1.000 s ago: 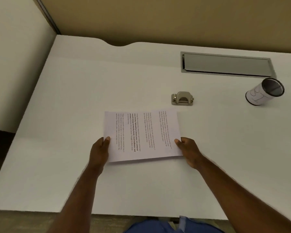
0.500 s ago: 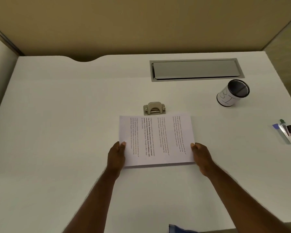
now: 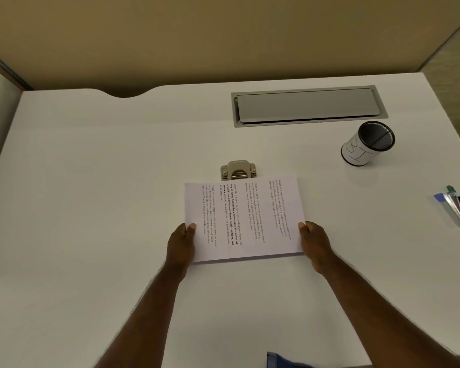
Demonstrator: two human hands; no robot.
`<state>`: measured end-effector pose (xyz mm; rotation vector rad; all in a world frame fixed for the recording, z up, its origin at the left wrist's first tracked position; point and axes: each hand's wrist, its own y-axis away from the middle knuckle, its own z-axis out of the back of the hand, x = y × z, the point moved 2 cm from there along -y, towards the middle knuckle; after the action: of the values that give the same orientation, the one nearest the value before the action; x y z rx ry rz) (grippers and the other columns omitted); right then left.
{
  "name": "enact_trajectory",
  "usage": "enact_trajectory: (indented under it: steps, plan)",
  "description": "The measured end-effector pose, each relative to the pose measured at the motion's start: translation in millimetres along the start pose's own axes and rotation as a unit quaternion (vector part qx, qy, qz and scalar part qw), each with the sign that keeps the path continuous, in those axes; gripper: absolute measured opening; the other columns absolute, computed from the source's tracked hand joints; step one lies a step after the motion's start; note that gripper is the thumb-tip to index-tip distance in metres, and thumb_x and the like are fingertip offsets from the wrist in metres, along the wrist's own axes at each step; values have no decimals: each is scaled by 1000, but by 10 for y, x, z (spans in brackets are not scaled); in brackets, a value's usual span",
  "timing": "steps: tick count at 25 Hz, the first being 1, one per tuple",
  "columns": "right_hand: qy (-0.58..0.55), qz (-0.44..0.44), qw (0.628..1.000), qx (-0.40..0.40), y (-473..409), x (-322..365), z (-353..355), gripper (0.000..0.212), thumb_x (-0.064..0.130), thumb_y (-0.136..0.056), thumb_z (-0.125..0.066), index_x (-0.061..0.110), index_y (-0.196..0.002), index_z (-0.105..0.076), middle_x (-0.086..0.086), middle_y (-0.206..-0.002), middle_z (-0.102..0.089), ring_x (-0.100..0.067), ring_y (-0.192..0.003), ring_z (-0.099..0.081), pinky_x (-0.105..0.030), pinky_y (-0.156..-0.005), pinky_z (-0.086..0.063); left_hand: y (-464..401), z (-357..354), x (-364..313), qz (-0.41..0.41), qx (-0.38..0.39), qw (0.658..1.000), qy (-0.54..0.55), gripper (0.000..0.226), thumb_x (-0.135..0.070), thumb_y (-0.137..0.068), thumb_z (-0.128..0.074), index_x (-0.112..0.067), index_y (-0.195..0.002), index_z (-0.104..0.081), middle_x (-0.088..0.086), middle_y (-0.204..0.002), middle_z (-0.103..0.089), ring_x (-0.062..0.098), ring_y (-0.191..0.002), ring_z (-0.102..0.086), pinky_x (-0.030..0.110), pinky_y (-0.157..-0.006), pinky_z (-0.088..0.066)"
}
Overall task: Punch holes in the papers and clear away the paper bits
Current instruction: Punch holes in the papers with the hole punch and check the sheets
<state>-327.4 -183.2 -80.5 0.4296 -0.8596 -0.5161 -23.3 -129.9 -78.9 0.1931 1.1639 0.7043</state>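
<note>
Papers (image 3: 243,219) sit flat on our white desk (image 3: 91,208), far edge reaching the hole punch (image 3: 238,170). Our left hand (image 3: 181,243) and right hand (image 3: 315,244) each pinch a side edge, thumbs on top.

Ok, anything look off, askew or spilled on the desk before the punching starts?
Only the cup stands out: it appears to lie tipped on its side near the desk's right edge, dark opening facing up-right. Nothing has spilled from it. The papers sit slightly skewed, far edge overlapping the hole punch. No paper bits visible.
</note>
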Motion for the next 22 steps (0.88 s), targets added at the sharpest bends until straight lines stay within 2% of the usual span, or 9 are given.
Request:
enact_trajectory:
  steps: [3,6,10,12,16,19,22]
  plan:
    - [1,-5,1000,1,22,-28,-13,25,21,-100,-36,8,-92,-55,-8,-93,-57,-18,-71,-51,-18,-51,-34,30,11,33,0,-2,1000,1,29,-27,-100,-42,-6,-89,-59,7,-91,-66,19,-76,-58,27,-61,-44]
    - [12,-7,1000,2,30,-33,-30,30,21,-100,-35,2,-99,-58,-8,-94,-56,-21,-77,-51,-17,-51,-34,36,20,73,5,-2,1000,-2,30,-28,-100,-42,-4,-92,-60,7,-91,-66,24,-80,-59,29,-64,-44]
    - [18,-3,1000,3,-1,12,-21,28,21,-100,-35,3,-90,-55,-16,-98,-61,-20,-75,-51,-19,-52,-36,1,31,53,5,-3,1000,-7,33,-27,-100,-42,0,-91,-58,10,-89,-65,24,-78,-57,31,-64,-44]
    - [18,-9,1000,2,-25,31,-21,30,21,-100,-35,2,-95,-57,-18,-102,-63,-21,-77,-51,-18,-52,-35,-26,34,23,1,-3,1000,-13,33,-27,-100,-42,0,-91,-58,9,-88,-65,25,-79,-58,33,-67,-45]
    - [8,-22,1000,10,-56,44,-35,32,22,-100,-35,0,-103,-58,-19,-109,-64,-23,-81,-53,-20,-53,-37,-80,40,-20,-5,-2,1000,-28,31,-28,-100,-42,-5,-85,-56,3,-81,-61,21,-73,-54,27,-59,-41]
    - [6,-23,1000,11,-72,82,-39,29,22,-100,-35,4,-95,-57,-17,-105,-64,-21,-77,-53,-19,-51,-36,-128,40,-32,1,-1,999,-33,32,-28,-100,-42,-2,-90,-58,7,-88,-64,22,-76,-56,28,-60,-43]
    - [1,-23,1000,2,-98,101,-31,28,22,-99,-36,6,-87,-55,-15,-98,-63,-20,-73,-52,-22,-50,-36,-164,43,-32,2,4,999,-39,34,-29,-100,-42,-2,-87,-58,7,-85,-63,21,-74,-54,28,-59,-42]
